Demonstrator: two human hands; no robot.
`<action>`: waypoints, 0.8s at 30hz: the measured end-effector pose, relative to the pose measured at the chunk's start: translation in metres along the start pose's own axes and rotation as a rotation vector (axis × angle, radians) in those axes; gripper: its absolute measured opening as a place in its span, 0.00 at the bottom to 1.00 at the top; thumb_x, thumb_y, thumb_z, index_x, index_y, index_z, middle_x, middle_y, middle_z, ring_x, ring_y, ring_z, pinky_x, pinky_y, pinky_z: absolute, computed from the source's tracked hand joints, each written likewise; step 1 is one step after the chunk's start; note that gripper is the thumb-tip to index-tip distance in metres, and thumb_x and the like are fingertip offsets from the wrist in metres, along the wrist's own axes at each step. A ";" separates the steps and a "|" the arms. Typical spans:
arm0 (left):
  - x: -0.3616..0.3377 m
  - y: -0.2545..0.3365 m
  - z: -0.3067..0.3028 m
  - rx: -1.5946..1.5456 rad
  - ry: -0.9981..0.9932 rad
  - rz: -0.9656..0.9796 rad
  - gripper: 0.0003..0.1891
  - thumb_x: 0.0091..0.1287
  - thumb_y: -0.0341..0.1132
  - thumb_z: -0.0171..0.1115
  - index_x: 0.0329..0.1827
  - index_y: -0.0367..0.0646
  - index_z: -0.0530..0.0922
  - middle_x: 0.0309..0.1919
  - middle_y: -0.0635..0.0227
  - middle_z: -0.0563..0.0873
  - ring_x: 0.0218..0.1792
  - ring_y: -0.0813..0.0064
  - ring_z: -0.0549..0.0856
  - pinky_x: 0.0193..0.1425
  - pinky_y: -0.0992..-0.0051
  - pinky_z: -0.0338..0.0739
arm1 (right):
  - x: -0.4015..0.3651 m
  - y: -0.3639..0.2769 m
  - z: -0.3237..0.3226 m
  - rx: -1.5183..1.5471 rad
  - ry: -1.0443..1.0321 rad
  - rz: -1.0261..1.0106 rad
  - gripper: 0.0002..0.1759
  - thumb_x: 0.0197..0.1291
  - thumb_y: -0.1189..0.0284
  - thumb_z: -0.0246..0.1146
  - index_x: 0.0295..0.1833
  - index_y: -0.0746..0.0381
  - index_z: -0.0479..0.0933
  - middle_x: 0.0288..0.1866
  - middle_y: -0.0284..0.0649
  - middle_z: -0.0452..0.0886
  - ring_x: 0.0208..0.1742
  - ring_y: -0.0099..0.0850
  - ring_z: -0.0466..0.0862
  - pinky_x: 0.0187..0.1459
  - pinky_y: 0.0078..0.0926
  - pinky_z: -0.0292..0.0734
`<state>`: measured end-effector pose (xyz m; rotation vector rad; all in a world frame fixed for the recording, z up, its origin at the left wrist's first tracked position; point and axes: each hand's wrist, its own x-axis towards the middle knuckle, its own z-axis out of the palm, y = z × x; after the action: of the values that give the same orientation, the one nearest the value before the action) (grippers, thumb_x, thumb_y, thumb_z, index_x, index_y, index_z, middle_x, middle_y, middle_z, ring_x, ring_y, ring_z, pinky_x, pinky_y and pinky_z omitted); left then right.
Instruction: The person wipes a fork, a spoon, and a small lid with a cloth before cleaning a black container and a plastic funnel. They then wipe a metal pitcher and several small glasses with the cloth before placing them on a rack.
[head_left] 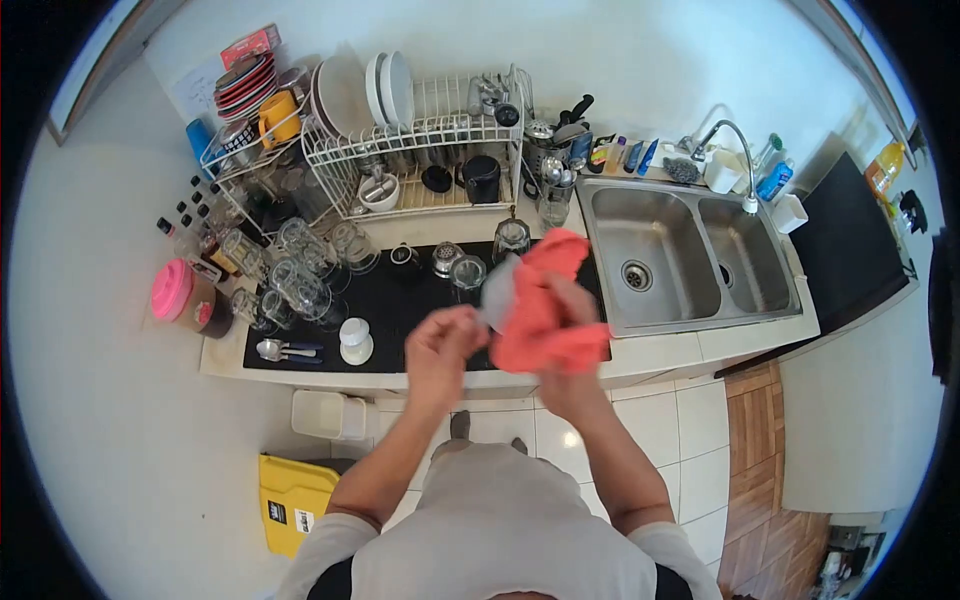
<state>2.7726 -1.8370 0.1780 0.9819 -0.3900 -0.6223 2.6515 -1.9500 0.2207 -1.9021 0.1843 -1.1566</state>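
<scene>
Head view: we look mid-wipe, left hand (438, 345) fingers apparently pinching a pale item (497, 293), right hand (573, 301) fingers gripping the cloth (528, 335); next move likely needs a steady left pinch

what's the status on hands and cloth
Right hand gripping red cloth. Left hand at blurred whitish item, grip unclear. Glass nearby on black surface.

room to pass above sink (652, 232), glasses (300, 288) crowding left
</scene>
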 end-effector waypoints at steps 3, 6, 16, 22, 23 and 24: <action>-0.032 0.000 0.014 -0.035 -0.042 -0.018 0.08 0.70 0.30 0.59 0.46 0.34 0.78 0.42 0.65 0.82 0.41 0.75 0.85 0.49 0.74 0.82 | 0.003 0.004 0.001 -0.111 -0.092 0.102 0.14 0.60 0.65 0.66 0.47 0.62 0.80 0.42 0.48 0.80 0.41 0.37 0.81 0.43 0.27 0.76; -0.047 0.004 -0.011 0.038 -0.180 -0.087 0.12 0.74 0.36 0.54 0.47 0.34 0.78 0.43 0.67 0.81 0.44 0.77 0.82 0.47 0.73 0.81 | -0.004 0.023 0.002 0.307 -0.054 0.340 0.17 0.68 0.62 0.58 0.50 0.65 0.76 0.36 0.39 0.81 0.34 0.25 0.80 0.36 0.23 0.75; -0.034 -0.009 0.013 -0.095 -0.351 -0.229 0.15 0.76 0.41 0.49 0.54 0.39 0.74 0.43 0.69 0.80 0.46 0.78 0.79 0.57 0.73 0.74 | -0.036 0.012 -0.029 0.944 0.019 0.849 0.25 0.70 0.55 0.55 0.61 0.64 0.68 0.53 0.38 0.77 0.50 0.28 0.79 0.49 0.27 0.78; -0.030 -0.013 0.043 -0.161 -0.288 -0.273 0.18 0.75 0.44 0.51 0.57 0.39 0.73 0.52 0.66 0.79 0.54 0.74 0.77 0.61 0.69 0.72 | -0.050 -0.002 -0.053 0.725 -0.005 0.678 0.25 0.70 0.58 0.54 0.63 0.63 0.66 0.53 0.37 0.76 0.53 0.28 0.78 0.53 0.29 0.77; -0.030 -0.019 0.044 -0.042 -0.263 -0.145 0.20 0.75 0.46 0.50 0.58 0.39 0.72 0.53 0.65 0.78 0.55 0.74 0.77 0.62 0.67 0.71 | -0.046 -0.002 -0.050 0.750 0.124 0.735 0.24 0.71 0.58 0.54 0.63 0.63 0.66 0.54 0.37 0.76 0.54 0.28 0.78 0.54 0.30 0.76; -0.030 -0.024 0.045 0.076 -0.238 -0.013 0.21 0.75 0.48 0.49 0.59 0.40 0.72 0.55 0.64 0.77 0.57 0.73 0.76 0.62 0.66 0.71 | -0.043 -0.002 -0.050 0.775 0.253 0.788 0.24 0.71 0.57 0.53 0.63 0.62 0.67 0.54 0.37 0.76 0.55 0.28 0.77 0.56 0.32 0.75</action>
<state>2.7165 -1.8567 0.1792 0.9856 -0.6217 -0.7432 2.5879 -1.9568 0.2033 -0.8557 0.4902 -0.7422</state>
